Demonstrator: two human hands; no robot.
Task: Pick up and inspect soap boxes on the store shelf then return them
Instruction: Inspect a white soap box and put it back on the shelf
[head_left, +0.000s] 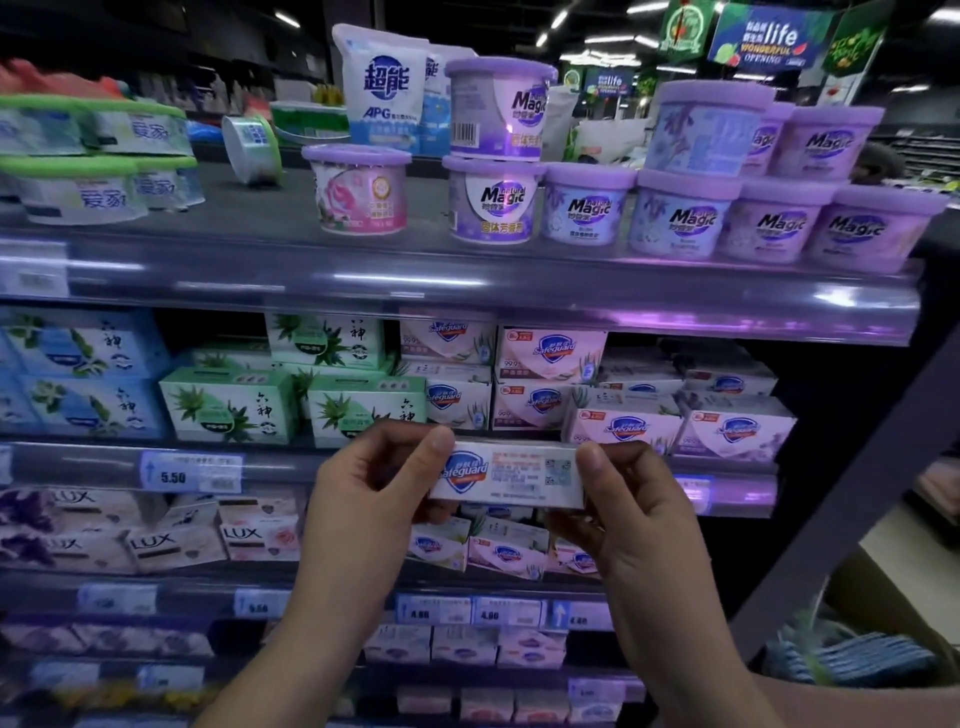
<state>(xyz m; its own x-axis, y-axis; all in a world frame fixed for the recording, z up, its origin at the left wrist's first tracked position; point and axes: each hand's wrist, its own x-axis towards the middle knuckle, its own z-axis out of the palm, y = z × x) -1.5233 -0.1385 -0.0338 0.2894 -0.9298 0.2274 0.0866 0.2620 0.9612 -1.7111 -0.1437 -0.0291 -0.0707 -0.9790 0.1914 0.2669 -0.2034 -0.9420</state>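
Observation:
A white Safeguard soap box (511, 475) is held level in front of the shelves, its narrow printed side with a blue shield logo and a QR code facing me. My left hand (371, 480) pinches its left end between thumb and fingers. My right hand (631, 501) grips its right end the same way. Behind it, on the middle shelf (291, 462), stand stacked pink Safeguard boxes (550, 353) and green aloe soap boxes (228, 405).
Purple Magic air-freshener tubs (491, 208) fill the top shelf. LUX soap boxes (171, 540) and more Safeguard boxes (506, 553) sit on the shelf below my hands. Price tags (192, 473) line the shelf edges. A dark shelf post (852, 509) slants at the right.

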